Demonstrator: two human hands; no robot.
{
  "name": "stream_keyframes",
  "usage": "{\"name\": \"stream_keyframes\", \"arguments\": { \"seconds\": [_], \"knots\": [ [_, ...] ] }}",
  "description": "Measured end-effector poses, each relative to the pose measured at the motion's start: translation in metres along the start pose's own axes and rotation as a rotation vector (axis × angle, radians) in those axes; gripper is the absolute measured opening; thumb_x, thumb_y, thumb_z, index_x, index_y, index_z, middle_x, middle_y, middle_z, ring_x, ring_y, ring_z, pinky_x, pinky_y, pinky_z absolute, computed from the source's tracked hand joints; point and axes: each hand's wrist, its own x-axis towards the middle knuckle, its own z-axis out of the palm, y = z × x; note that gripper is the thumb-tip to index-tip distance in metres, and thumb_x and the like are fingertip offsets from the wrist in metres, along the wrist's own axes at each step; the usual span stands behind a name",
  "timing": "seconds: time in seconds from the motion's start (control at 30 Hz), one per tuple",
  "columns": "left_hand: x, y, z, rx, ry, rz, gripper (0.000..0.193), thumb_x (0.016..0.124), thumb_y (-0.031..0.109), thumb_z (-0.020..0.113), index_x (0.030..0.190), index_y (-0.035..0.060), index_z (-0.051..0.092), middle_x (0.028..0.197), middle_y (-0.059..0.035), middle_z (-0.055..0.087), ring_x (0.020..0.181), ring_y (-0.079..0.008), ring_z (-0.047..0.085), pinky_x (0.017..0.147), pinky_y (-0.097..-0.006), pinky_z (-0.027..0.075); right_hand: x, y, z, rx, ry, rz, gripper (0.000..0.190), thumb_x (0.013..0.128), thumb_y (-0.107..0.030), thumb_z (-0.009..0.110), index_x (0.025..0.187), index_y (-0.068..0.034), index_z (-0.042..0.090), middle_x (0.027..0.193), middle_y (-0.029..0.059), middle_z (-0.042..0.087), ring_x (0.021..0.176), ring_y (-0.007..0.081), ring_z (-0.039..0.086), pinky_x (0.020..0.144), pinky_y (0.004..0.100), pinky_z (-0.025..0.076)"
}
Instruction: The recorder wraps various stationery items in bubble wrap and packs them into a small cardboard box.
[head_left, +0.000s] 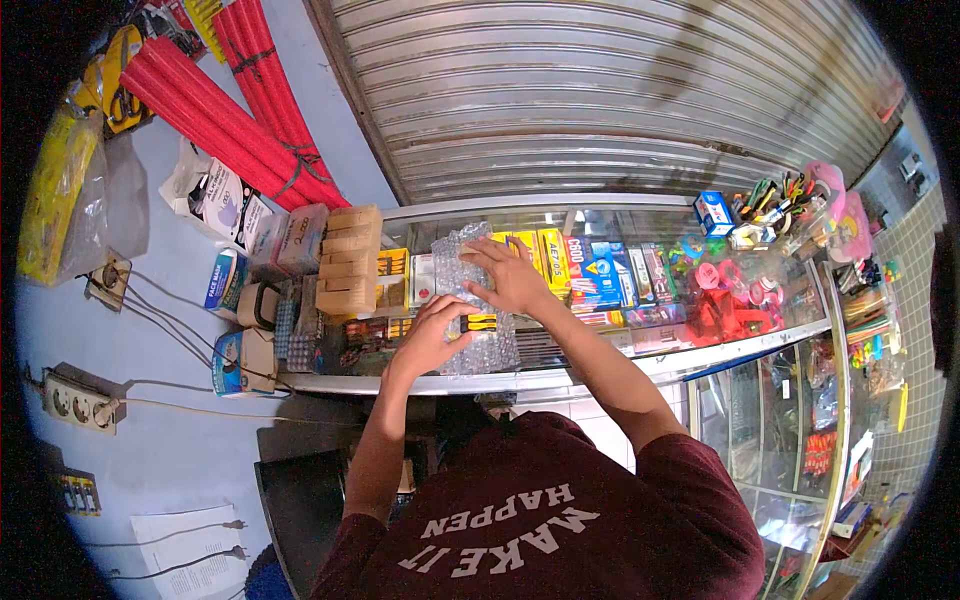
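Observation:
A sheet of clear bubble wrap (491, 356) lies across the glass top of a display counter (667, 364). On its near half rest small yellow-and-black items (478, 322), side by side. My left hand (433, 337) is at the sheet's left edge, fingertips just beside these items; whether it grips the wrap is unclear. Farther up the sheet, my right hand (501, 274) lies palm down with its fingers spread over the wrap. Yellow boxes (553, 262) are beyond it to the right.
Left of the wrap stands a stepped wooden block (349, 259), with face mask boxes (244, 364) near the wall. Blue packs (604, 274), red plastic items (724, 315) and a holder of pens (772, 206) are on the right. A roller shutter (555, 97) rises behind the counter.

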Motion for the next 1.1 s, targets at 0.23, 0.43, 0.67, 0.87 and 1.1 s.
{"name": "stream_keyframes", "arguments": {
  "seconds": [0.23,0.43,0.67,0.87,1.1],
  "knots": [
    [-0.004,0.001,0.008,-0.009,0.085,-0.018,0.036,0.084,0.013,0.079,0.118,0.0084,0.068,0.113,-0.0110,0.064,0.116,-0.0312,0.061,0.123,-0.0488,0.029,0.000,0.002,0.002,0.005,0.014,-0.007,0.056,0.099,-0.055,0.055,0.142,-0.019,0.061,0.156,0.0075,0.050,0.147,0.0281,0.042,0.120,0.0647,0.020],
    [-0.006,-0.001,0.011,0.033,0.126,0.002,0.036,0.084,0.014,0.079,0.117,0.0068,0.068,0.113,-0.0105,0.062,0.113,-0.0310,0.058,0.101,-0.0411,0.044,0.000,0.001,0.000,0.003,0.014,-0.009,0.056,0.099,-0.055,0.055,0.142,-0.019,0.060,0.156,0.0074,0.050,0.147,0.0280,0.042,0.120,0.0632,0.022],
    [-0.006,-0.002,0.013,0.020,0.137,0.002,0.035,0.083,0.015,0.080,0.116,0.0067,0.068,0.112,-0.0101,0.063,0.112,-0.0310,0.059,0.100,-0.0407,0.045,0.000,0.001,0.000,-0.008,0.014,-0.012,0.056,0.099,-0.054,0.056,0.143,-0.019,0.060,0.156,0.0073,0.050,0.147,0.0276,0.042,0.120,0.0621,0.022],
    [-0.007,-0.005,0.016,0.018,0.162,0.007,0.036,0.083,0.014,0.080,0.115,0.0066,0.068,0.113,-0.0097,0.064,0.113,-0.0310,0.059,0.101,-0.0406,0.045,-0.001,0.001,0.000,-0.003,0.015,-0.012,0.057,0.098,-0.055,0.056,0.142,-0.019,0.060,0.156,0.0073,0.050,0.147,0.0275,0.042,0.120,0.0624,0.021],
    [-0.008,-0.008,0.019,0.003,0.186,0.017,0.037,0.082,0.015,0.080,0.115,0.0060,0.068,0.113,-0.0097,0.064,0.113,-0.0310,0.059,0.100,-0.0413,0.046,-0.001,0.002,0.003,0.012,0.029,-0.008,0.056,0.098,-0.055,0.056,0.141,-0.019,0.061,0.155,0.0070,0.051,0.147,0.0278,0.043,0.120,0.0635,0.020]
  ]
}}
